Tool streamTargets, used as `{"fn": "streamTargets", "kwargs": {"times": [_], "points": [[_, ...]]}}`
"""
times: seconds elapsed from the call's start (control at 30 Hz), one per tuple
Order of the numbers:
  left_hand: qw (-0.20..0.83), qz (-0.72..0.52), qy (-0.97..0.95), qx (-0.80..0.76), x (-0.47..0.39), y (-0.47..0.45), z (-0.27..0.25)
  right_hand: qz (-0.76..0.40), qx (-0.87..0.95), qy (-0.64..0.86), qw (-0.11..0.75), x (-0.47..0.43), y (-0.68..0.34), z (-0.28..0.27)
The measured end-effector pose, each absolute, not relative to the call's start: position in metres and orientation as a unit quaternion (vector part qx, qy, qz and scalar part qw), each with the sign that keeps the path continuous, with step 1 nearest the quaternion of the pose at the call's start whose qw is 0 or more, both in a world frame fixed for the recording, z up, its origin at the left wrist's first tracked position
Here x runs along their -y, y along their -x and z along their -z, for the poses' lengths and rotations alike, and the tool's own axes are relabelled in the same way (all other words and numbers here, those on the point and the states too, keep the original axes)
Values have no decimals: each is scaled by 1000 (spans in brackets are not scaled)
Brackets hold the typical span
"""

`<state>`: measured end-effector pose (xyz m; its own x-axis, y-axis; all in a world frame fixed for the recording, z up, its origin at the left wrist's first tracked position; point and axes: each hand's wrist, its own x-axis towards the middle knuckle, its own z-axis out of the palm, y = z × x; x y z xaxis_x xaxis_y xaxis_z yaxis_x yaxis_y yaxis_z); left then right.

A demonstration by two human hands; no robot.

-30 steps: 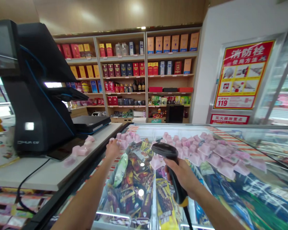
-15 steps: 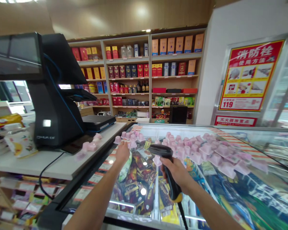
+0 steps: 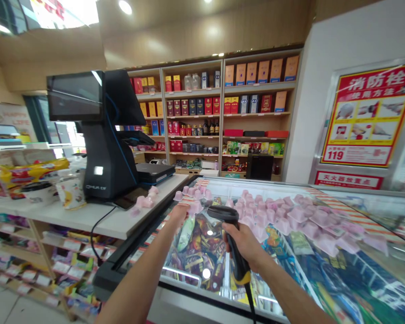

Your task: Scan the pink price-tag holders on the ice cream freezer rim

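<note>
Chest freezer: a glass-topped case [image 3: 189, 310] spans the foreground, with wrapped packs [image 3: 205, 252] visible under the glass
Right hand: above the freezer's near middle, this hand [image 3: 245, 243] is closed round the handle of a barcode scanner [image 3: 238, 258], probably because that grip leaves the scanner's head free to aim
Scanner cable: a black cord [image 3: 250, 299] hangs from the handle's foot down past the freezer's front edge, seemingly kept below the grip and out of the way
Left hand: over the freezer's left part, this hand [image 3: 179, 215] has its fingertips at a pale pink cup [image 3: 196, 207]; I cannot tell whether they pinch it or only lie beside it
Pink cups: a small cluster [image 3: 197, 193] sits at the freezer's far left and a broad heap [image 3: 283, 211] covers its middle and right, the flat glass likely serving as a handy spread-out surface
Bench: left of the freezer, a white top [image 3: 121, 226] carries a black checkout terminal [image 3: 111, 157] and a few more pink pieces
Scanner's look: black, rounded head, slim slanting handle, yellow band near the foot
Cups' look: pale pink, slightly see-through, flared rims, many seemingly bottom-up
</note>
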<state>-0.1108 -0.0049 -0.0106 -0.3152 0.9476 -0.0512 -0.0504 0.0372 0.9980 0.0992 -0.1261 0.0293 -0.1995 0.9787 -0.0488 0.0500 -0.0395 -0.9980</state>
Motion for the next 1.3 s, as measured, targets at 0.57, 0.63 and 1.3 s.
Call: {"fn": "streamTargets", "kwargs": {"times": [0.57,0.63,1.3], "points": [[611,-578,-337,-423,29,76,2,-572,490,457,473,141,-131,-24],[615,-570,-349,-419,31,69,1,-588,469,448,483,144,-136,-26],[349,-463,-636,-509,59,-4,12,-520,446,469,558,128,-181,-29]]}}
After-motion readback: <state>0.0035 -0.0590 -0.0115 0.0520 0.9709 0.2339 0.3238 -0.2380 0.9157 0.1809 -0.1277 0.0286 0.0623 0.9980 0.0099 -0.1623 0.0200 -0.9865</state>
